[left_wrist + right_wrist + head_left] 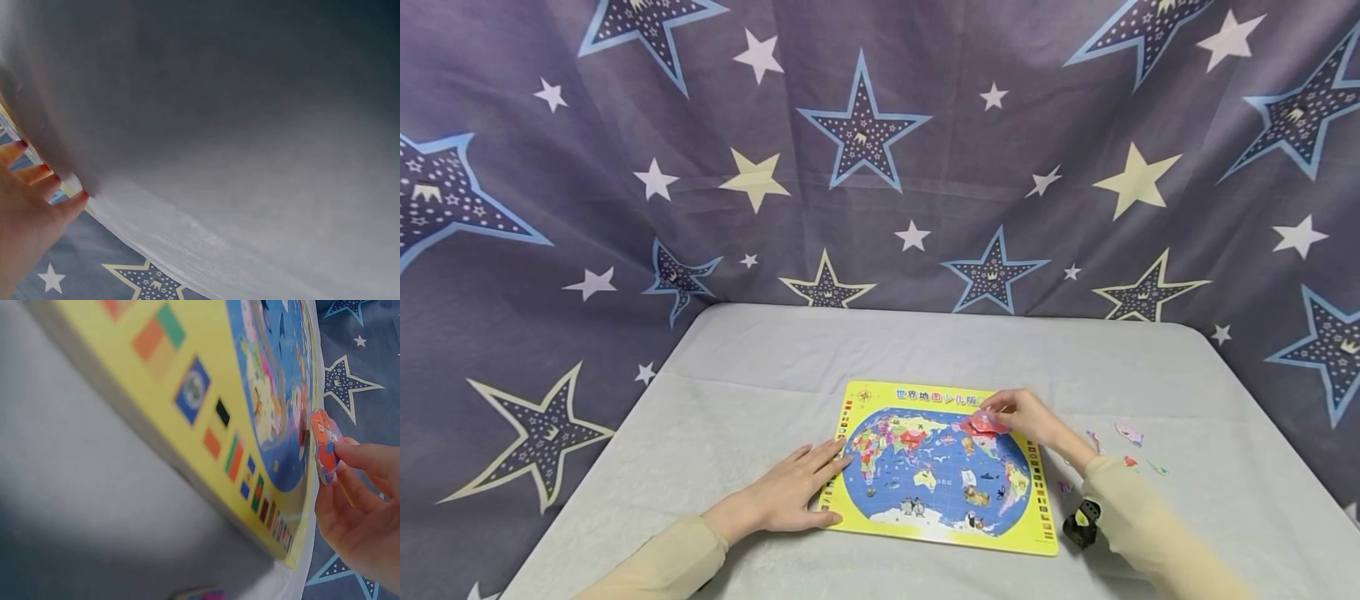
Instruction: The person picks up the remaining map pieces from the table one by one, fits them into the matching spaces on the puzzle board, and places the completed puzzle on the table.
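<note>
A yellow-bordered world map puzzle board [940,537] lies on the table, its blue ocean filled with coloured land and animal pictures. My left hand [793,487] rests flat on the board's left edge, fingers spread and straight. At the upper right of the map, my right hand [1021,412] pinches a red puzzle piece [326,444] between thumb and fingers. In the right wrist view the piece is tilted up close over the board, near its far edge. Small flags run down the border beside it.
Several loose puzzle pieces lie right of the board, among them a pinkish one [1129,433] and a green one [1158,467]. A black band [1081,525] is on the right wrist. A grey cloth covers the table [760,358]; a starry curtain [895,225] hangs behind.
</note>
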{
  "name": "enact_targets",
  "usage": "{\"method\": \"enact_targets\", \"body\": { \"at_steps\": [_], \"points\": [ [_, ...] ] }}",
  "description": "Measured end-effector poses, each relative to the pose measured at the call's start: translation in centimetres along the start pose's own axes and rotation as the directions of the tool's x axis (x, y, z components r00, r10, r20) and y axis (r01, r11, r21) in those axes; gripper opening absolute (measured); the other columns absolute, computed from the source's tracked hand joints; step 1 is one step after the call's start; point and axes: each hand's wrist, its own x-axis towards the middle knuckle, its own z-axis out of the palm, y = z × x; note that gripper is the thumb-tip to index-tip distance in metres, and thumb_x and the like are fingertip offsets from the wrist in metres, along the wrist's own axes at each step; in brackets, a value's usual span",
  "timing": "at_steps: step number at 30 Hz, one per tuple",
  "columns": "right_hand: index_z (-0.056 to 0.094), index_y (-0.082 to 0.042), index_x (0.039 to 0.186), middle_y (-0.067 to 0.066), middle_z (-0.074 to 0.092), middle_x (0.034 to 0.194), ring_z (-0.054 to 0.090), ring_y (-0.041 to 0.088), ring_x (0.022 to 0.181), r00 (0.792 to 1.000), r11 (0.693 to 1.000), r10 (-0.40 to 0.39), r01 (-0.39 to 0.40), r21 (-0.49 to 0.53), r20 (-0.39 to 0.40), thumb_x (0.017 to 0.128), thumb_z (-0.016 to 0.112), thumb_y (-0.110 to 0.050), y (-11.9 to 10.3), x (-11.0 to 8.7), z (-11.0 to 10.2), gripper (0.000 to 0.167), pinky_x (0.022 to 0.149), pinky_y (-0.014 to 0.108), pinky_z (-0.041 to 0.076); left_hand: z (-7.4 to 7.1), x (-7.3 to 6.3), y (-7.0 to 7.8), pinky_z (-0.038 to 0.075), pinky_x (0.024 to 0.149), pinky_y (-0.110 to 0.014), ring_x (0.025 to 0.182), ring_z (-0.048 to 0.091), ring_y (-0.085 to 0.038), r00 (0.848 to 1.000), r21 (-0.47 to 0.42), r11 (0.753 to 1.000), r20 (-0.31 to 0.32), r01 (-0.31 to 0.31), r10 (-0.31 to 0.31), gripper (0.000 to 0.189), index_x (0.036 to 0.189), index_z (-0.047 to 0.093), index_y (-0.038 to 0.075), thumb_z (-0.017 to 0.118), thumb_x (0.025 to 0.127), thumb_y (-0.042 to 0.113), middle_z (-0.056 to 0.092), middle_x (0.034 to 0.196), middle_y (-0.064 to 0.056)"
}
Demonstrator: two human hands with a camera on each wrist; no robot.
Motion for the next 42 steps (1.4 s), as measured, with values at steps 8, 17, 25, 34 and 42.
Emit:
{"method": "enact_targets", "body": {
  "at_steps": [8,17,25,34,42],
  "points": [
    [0.065,0.002,0.096,0.009,0.063,0.084,0.056,0.017,0.075,1.0,1.0,-0.01,0.011,-0.016,0.007,0.082,0.057,-0.001,-0.8,0.1,0.5,0.016,0.067,0.03,0.046,0.1,0.0,-0.1,0.019,0.105,-0.045,0.133,0.017,-0.021,1.0,-0.002,1.0,0.005,0.0,0.0,0.081,0.141,0.025,0.014,0.035,0.08,0.068,0.016,0.147,-0.007],
    [0.065,0.0,0.095,0.005,0.063,0.083,0.054,0.015,0.073,1.0,1.0,-0.001,0.001,-0.031,0.012,0.083,0.058,-0.003,-0.6,0.2,0.9,0.015,0.066,0.028,0.045,0.0,0.1,-0.2,0.019,0.105,-0.045,0.133,0.017,-0.022,1.0,-0.003,1.0,0.006,-0.003,0.003,0.081,0.141,0.025,0.014,0.035,0.081,0.067,0.015,0.147,-0.007],
    [0.065,0.001,0.097,0.006,0.062,0.084,0.053,0.014,0.071,0.999,1.0,0.013,-0.012,-0.015,0.038,0.083,0.058,-0.003,-0.5,0.3,1.3,0.016,0.061,0.026,0.045,0.2,0.0,-0.2,0.018,0.105,-0.045,0.134,0.016,-0.021,1.0,0.004,1.0,0.001,-0.007,0.007,0.082,0.141,0.024,0.014,0.033,0.081,0.068,0.015,0.147,-0.007],
    [0.065,0.001,0.097,0.007,0.063,0.085,0.054,0.014,0.072,0.999,1.0,0.013,-0.012,-0.022,0.034,0.084,0.057,-0.003,-0.6,0.4,1.3,0.016,0.062,0.027,0.045,0.3,0.1,-0.3,0.018,0.105,-0.044,0.134,0.016,-0.02,1.0,0.004,1.0,0.004,-0.01,0.01,0.082,0.142,0.023,0.015,0.032,0.081,0.069,0.015,0.147,-0.006],
    [0.064,0.002,0.097,0.006,0.061,0.084,0.051,0.013,0.069,0.999,1.0,0.005,-0.005,-0.001,0.041,0.084,0.058,-0.005,-0.7,0.5,1.4,0.017,0.059,0.026,0.044,0.1,0.1,-0.2,0.018,0.105,-0.045,0.134,0.015,-0.02,1.0,-0.008,1.0,0.023,-0.003,0.003,0.082,0.142,0.023,0.015,0.033,0.081,0.068,0.014,0.147,-0.007]
  ]
}}
